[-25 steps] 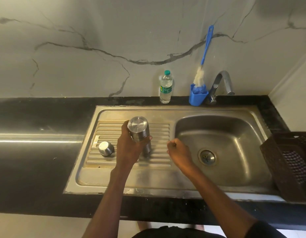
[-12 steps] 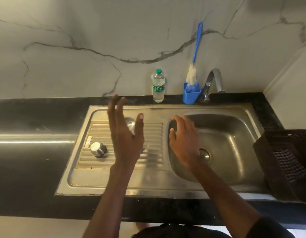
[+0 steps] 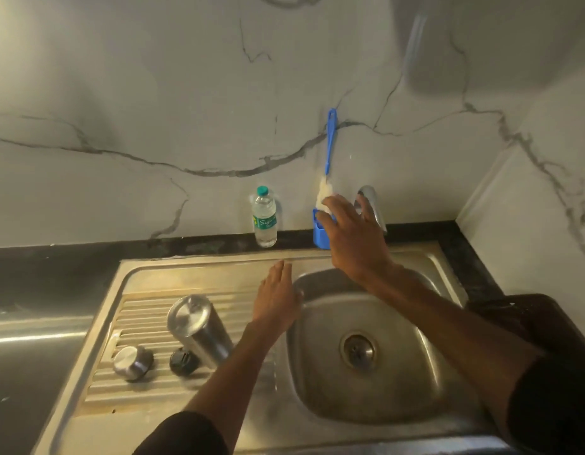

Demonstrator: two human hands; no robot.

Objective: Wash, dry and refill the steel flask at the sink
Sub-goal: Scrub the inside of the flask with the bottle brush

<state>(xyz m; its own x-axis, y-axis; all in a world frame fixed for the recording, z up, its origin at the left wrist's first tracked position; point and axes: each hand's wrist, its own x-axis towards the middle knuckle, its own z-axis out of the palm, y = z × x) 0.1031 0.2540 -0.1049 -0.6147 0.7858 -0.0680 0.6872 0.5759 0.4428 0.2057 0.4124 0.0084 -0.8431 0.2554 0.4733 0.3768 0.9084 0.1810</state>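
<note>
drainboard (image 3: 146,310): steel flask (image 3: 199,326) inverted | blue holder (image 3: 320,236): brush (image 3: 330,139) | left hand (image 3: 278,298), right hand (image 3: 353,238) grip released

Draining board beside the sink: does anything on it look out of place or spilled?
Nothing spilled. The steel flask stands upside down on the ribbed board, its round steel cap and small black stopper loose beside it.
</note>
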